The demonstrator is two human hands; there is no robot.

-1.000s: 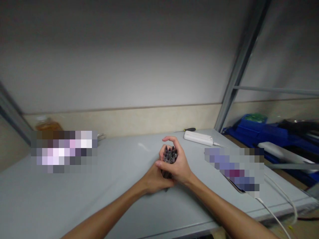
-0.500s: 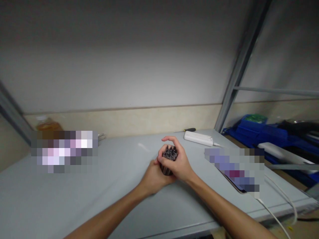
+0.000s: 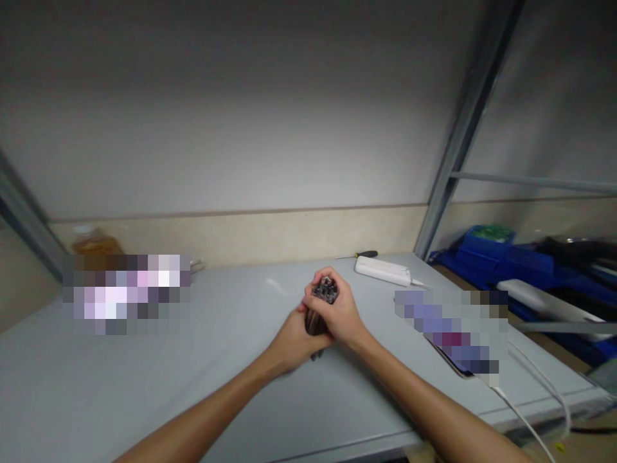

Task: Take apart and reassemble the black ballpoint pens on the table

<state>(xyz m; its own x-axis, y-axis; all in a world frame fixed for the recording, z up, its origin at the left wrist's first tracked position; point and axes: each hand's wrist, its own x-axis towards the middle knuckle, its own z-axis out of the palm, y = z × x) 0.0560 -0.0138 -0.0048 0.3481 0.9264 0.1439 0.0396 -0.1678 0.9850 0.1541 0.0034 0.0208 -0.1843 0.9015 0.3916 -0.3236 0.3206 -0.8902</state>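
Observation:
A bundle of dark, slim, pen-like sticks (image 3: 317, 321) is gripped between both hands above the middle of the table; their exact kind is too small to make out. My left hand (image 3: 292, 341) wraps it from the left and below. From the right, my right hand (image 3: 344, 315) curls its fingers and thumb round the upper part. Shiny dark ends show at the top, inside the ring of fingers. A few dark tips stick out beneath the hands. My palms hide the rest of the bundle.
On the grey table (image 3: 231, 399) lie a screwdriver (image 3: 367, 254), a white power strip (image 3: 383, 270) with a cable, and a blurred-out flat device (image 3: 448, 360) at right. A bottle of amber liquid (image 3: 96, 245) stands back left. Blue bins (image 3: 486, 247) lie beyond the metal post (image 3: 441, 193).
My right index finger, raised before, has come down and curled round the top of the bundle. Dark tips now show below the hands. The view has shifted slightly.

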